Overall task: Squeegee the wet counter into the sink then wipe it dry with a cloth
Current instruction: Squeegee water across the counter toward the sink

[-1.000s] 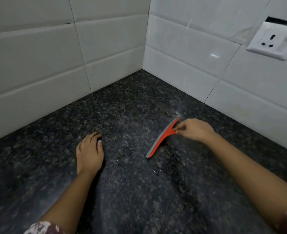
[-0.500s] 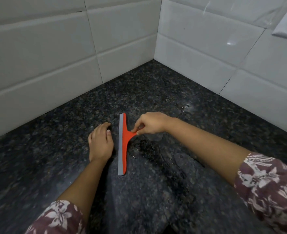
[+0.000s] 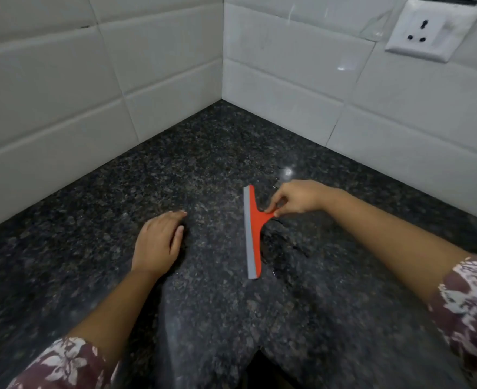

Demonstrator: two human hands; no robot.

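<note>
An orange squeegee (image 3: 252, 234) with a grey rubber blade stands on the dark speckled granite counter (image 3: 203, 164), its blade running front to back. My right hand (image 3: 299, 197) pinches its short orange handle from the right side. My left hand (image 3: 158, 242) lies flat on the counter, palm down, a hand's width left of the blade, holding nothing. Faint wet streaks and droplets show on the stone just right of the blade. Neither a sink nor a cloth is in view.
White tiled walls (image 3: 63, 108) meet in a corner behind the counter. A white wall socket (image 3: 425, 32) sits on the right wall, high up. A dark notch in the counter's front edge (image 3: 262, 369) shows at the bottom.
The squeegee swept left toward my left hand, blade turned front to back, and now stands further right of it again. My left hand stayed flat on the counter.
</note>
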